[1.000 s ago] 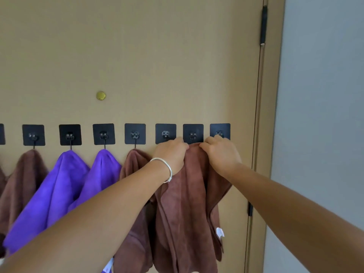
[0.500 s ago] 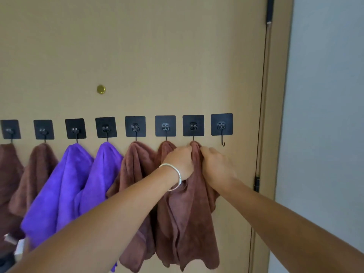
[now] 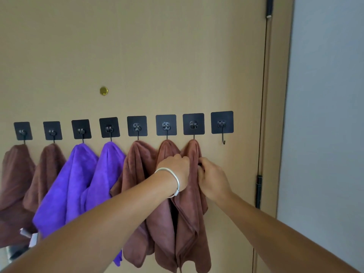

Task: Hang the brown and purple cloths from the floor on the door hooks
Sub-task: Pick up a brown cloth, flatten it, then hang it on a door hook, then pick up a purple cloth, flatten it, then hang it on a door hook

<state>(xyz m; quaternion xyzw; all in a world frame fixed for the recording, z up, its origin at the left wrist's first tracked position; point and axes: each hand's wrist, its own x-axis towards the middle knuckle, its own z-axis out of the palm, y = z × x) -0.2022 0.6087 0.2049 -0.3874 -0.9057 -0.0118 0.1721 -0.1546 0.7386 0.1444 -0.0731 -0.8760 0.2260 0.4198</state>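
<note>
Your brown cloth [image 3: 194,174] now hangs from the seventh hook [image 3: 193,124], right of centre in the frame; a second ago you were lifting its top edge up to the row. Both hands have slid lower: your left hand [image 3: 177,170] and right hand [image 3: 211,177] each pinch its folds. Only the last hook [image 3: 222,128], far right, is bare, so by my judgement one cloth remains.

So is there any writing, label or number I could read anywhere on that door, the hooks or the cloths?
None can be read.
The black hook plates are plain, with no lettering.
The gold stud on the door is unmarked.
A pale tag at a purple cloth is too blurred to read.
</note>
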